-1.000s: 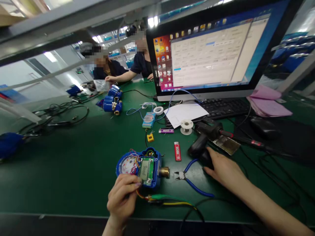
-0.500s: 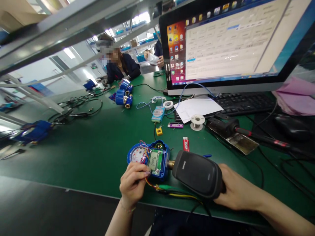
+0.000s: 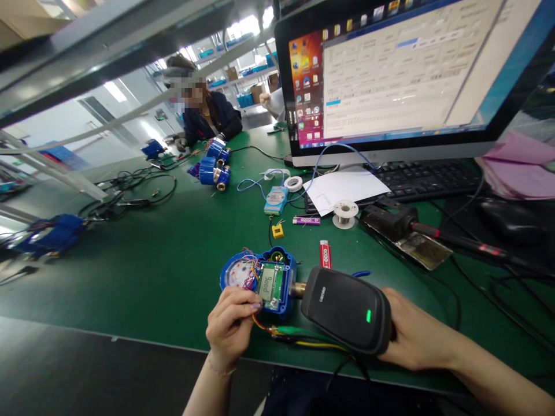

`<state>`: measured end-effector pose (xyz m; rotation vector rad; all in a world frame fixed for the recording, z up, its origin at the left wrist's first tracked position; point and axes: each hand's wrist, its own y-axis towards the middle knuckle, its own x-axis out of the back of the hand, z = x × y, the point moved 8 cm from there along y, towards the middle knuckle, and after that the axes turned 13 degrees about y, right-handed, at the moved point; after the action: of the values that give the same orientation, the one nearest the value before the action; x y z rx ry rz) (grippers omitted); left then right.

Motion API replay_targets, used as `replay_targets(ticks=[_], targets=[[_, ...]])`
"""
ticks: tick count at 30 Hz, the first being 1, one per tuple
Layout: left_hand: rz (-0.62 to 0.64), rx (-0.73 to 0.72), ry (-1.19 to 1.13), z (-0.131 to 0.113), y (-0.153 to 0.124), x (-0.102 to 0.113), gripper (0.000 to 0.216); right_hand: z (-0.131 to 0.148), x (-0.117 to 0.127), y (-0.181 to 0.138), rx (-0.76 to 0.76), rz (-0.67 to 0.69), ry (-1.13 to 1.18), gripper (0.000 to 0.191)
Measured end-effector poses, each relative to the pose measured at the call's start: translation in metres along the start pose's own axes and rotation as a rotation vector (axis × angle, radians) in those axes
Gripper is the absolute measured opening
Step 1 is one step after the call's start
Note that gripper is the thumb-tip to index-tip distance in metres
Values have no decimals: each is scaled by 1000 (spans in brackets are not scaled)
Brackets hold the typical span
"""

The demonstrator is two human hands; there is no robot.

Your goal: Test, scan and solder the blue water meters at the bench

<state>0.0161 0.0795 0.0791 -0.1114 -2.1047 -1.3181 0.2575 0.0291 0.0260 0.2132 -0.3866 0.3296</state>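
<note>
Surface: a green workbench [image 3: 173, 277] under a metal rack, wires strewn at the far left; a large monitor [image 3: 407, 75] stands at the far right with a keyboard [image 3: 429, 179] beneath it; a co-worker [image 3: 208, 115] sits at the far end.
Progress: the opened blue meter [image 3: 260, 280] lies near the front edge, its small display lit and its coloured wires exposed; the black handheld scanner [image 3: 347, 309] is already raised and shows a green light, so a reading seems under way; closing the meter looks left to do.
Left hand [image 3: 229, 329]: curled on the meter's near edge, fingertips pinching by the display.
Right hand [image 3: 416, 335]: wrapped around the scanner's right end, holding it.
Position: the scanner's nose sits just right of the meter, almost touching its brass fitting [image 3: 298, 287]; clip leads [image 3: 299, 338] trail beneath it.
</note>
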Motion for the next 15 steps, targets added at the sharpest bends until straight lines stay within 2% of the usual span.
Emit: replay_targets(ticks=[4, 6, 9, 11, 13, 15], targets=[[1, 1, 5, 1, -1, 0, 19, 8, 3, 0, 11, 25, 41, 13], [2, -1, 7, 0, 0, 0, 20, -1, 9, -2, -67, 28, -5, 15], [7, -11, 5, -1, 2, 0, 21, -38, 32, -10, -268, -108, -264, 28], [7, -24, 3, -3, 4, 1, 21, -62, 44, -20, -340, -218, -479, 41], [-3, -57, -9, -6, 6, 3, 18, -79, 43, -28, -330, -279, -628, 51], [-12, -74, -6, -8, 6, 4, 12, -81, 41, -34, -252, -342, -735, 54]])
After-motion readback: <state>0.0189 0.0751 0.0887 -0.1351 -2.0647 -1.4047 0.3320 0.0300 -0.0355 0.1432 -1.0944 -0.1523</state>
